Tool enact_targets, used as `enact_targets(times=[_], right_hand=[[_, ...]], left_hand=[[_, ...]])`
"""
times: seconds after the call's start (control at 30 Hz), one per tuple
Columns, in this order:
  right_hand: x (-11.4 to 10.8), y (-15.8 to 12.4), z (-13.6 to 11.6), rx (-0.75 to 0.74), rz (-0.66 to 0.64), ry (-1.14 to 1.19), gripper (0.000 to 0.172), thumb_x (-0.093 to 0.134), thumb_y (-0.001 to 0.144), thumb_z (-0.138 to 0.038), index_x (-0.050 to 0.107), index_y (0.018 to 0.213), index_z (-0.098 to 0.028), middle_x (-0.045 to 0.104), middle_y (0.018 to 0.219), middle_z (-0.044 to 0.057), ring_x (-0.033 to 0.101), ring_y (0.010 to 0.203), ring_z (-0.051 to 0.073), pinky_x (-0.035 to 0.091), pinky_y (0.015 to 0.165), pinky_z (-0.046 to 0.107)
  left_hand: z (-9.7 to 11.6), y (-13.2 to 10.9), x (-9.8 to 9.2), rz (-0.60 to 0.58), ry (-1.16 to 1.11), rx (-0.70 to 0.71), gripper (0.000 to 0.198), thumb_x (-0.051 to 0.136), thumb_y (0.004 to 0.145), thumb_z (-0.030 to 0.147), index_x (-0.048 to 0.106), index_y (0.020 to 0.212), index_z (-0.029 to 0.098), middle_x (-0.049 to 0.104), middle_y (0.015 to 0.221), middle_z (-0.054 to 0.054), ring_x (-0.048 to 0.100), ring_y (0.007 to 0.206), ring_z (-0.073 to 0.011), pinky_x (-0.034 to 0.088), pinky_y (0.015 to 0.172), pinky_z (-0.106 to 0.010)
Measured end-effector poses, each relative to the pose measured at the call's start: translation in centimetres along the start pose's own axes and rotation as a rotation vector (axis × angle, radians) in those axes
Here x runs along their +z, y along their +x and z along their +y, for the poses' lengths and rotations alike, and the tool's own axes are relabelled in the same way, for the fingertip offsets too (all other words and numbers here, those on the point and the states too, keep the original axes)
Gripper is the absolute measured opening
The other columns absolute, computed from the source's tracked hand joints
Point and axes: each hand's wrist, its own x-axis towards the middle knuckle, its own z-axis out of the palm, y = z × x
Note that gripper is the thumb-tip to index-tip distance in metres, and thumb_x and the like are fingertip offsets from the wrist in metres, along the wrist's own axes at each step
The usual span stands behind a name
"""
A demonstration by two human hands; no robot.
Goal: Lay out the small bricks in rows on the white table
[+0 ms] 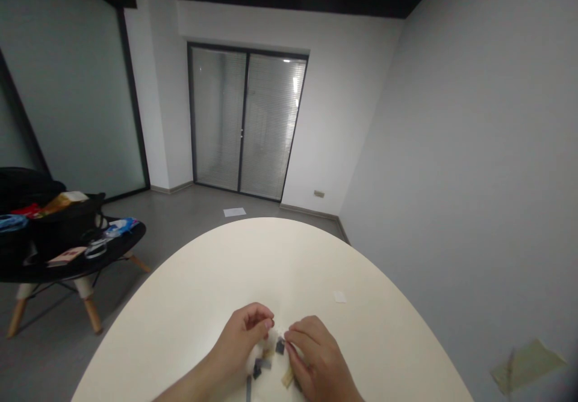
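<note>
The left hand [239,342] and right hand [313,354] curl inward, fingertips close together, any pinched item impossible to tell, either side of a small dark square piece [280,346], with dark and tan scraps [257,369] just below on the cream oval tabletop [189,281].

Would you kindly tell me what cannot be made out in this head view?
All in the head view:
Left hand and right hand: their fingers hide whatever they pinch.
Small dark pieces: too small to identify.
Grey strip: cut off by the bottom edge.
Black bag: cut off by the left edge, contents too small.
</note>
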Motion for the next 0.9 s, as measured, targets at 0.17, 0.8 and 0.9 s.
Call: enact_targets(times=[0.17, 0.8, 0.9], right_hand=[[-0.7, -0.7, 2.2, 0.078, 0.1, -0.102, 0.014, 0.056, 0.091, -0.013, 0.067, 0.096, -0.021, 0.071, 0.083, 0.006, 0.064, 0.078, 0.018, 0.056, 0.069, 0.031], [-4.5, -6.7, 12.8, 0.92, -0.035, -0.636, 0.039, 0.043, 0.091, -0.036, 0.075, 0.096, -0.015, 0.077, 0.098, 0.012, 0.069, 0.089, 0.028, 0.051, 0.081, 0.038], [-4.3, -6.9, 13.0, 0.921, -0.113, -0.673, 0.038, 0.043, 0.091, -0.032, 0.075, 0.099, -0.014, 0.077, 0.101, 0.012, 0.069, 0.089, 0.029, 0.051, 0.08, 0.039]], left_hand=[[0.2, 0.1, -0.2, 0.047, 0.017, -0.017, 0.034, 0.086, 0.06, 0.043, 0.068, 0.069, 0.016, 0.061, 0.06, -0.001, 0.055, 0.059, -0.0169, 0.044, 0.062, -0.03], [0.2, 0.1, -0.4, 0.022, 0.069, -0.01, 0.029, 0.082, 0.065, 0.043, 0.071, 0.068, 0.017, 0.062, 0.062, -0.003, 0.055, 0.062, -0.0187, 0.041, 0.065, -0.031], [0.2, 0.1, -0.4, 0.021, 0.066, -0.016, 0.029, 0.082, 0.065, 0.043, 0.07, 0.067, 0.017, 0.061, 0.061, -0.002, 0.054, 0.061, -0.0185, 0.041, 0.065, -0.031]])
